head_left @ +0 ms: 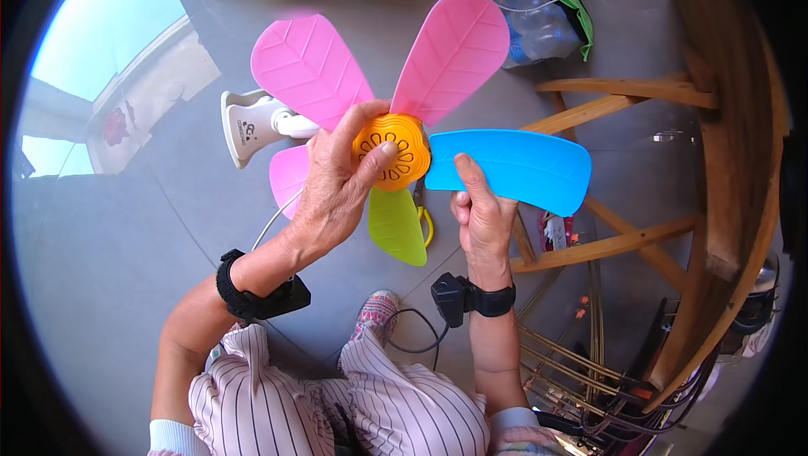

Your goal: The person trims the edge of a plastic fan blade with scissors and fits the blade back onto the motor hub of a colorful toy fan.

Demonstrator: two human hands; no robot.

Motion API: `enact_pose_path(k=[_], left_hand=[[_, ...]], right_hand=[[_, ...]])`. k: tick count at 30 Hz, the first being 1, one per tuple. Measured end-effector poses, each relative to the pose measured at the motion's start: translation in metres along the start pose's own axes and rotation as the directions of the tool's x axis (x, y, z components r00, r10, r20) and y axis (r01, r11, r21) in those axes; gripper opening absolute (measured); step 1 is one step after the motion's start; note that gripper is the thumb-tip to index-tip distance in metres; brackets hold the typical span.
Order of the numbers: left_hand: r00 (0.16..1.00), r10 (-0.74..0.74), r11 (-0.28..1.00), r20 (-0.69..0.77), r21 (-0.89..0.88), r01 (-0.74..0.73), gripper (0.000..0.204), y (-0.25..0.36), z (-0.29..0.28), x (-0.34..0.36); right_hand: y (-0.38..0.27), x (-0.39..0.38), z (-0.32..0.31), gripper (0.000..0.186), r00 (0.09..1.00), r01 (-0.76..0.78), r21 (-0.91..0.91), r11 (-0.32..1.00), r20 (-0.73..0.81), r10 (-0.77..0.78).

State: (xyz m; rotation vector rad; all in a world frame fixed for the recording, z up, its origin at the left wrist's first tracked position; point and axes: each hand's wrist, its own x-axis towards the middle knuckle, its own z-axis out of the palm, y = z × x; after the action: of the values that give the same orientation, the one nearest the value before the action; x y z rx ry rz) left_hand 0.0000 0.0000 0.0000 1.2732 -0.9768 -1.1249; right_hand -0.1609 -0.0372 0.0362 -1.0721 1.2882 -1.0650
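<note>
My left hand holds the orange flower-shaped hub of a fan, thumb on its face. Two pink blades stand out above the hub, a third pink blade shows at lower left, and a green blade points down. My right hand grips a blue blade, thumb on top, its inner end beside the hub. A white plastic stand lies behind at left. A yellow handle, perhaps of scissors, peeks from behind the green blade. Both wrists wear black straps.
A wooden frame with crossbars fills the right side, metal rods below it. Plastic bottles, green cloth and cables lie at the top on the tiled floor. My feet and striped trousers are at the bottom.
</note>
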Motion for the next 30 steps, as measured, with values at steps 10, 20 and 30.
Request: enact_pose_path(k=[10, 20, 30], left_hand=[[0.994, 0.101, 0.995, -0.034, -0.017, -0.102, 0.03, -0.003, 0.0, 0.003], [0.998, 0.061, 0.987, 0.012, -0.149, -0.058, 0.031, 0.004, -0.011, 0.002], [0.991, -0.056, 0.902, -0.123, -0.432, -0.003, 0.041, 0.003, -0.115, 0.003]], right_hand=[[-0.001, 0.002, 0.001, 0.022, 1.0, 0.019, -0.008, 1.0, 0.017, -0.019], [-0.001, 0.001, 0.009, 0.02, 0.999, 0.023, 0.016, 1.0, 0.048, -0.024], [0.015, -0.003, 0.01, 0.025, 0.995, -0.095, 0.225, 0.97, 0.028, 0.091]])
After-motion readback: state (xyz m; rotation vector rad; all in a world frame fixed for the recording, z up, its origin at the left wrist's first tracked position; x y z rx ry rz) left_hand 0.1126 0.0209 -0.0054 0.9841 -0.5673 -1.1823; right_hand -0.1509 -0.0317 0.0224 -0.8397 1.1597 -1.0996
